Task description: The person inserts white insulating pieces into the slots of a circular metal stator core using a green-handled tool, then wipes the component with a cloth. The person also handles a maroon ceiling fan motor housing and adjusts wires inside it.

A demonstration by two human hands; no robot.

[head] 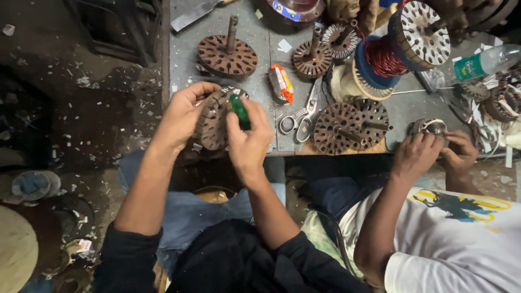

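Observation:
My left hand point(182, 115) grips a round, slotted, rust-brown motor stator core point(213, 120), held on edge at the near rim of the workbench. My right hand point(248, 135) is closed on a green-handled tool point(238, 110) whose tip rests against the core's face. The tool's blade is hidden behind the core and my fingers.
On the grey workbench point(255, 49) lie more slotted cores point(227, 54) point(351, 125), scissors point(304, 116), an orange wrapper point(281, 82), a spool of red copper wire point(386, 57) and a plastic bottle point(483, 62). A co-worker's hands point(434, 152) at right hold a small wound part. Littered floor lies left.

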